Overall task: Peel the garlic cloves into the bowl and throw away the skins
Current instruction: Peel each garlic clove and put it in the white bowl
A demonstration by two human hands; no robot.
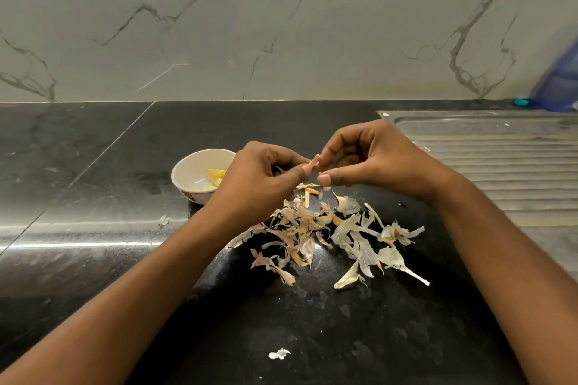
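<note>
White bowl (190, 166) on counter (93, 197) holds peeled yellow cloves (215, 177). Just right of bowl, left hand (262, 180) and right hand (370, 159): fingers of both pinch one garlic clove (314, 162). Loose skins (328, 234) heaped on counter, right of bowl.

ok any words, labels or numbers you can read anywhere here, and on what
No text is readable in this view.
bowl: a small dark reddish mark low on its outer wall, too small and partly hidden to read.
blue container at the far right edge: blurred, no label legible.
</note>
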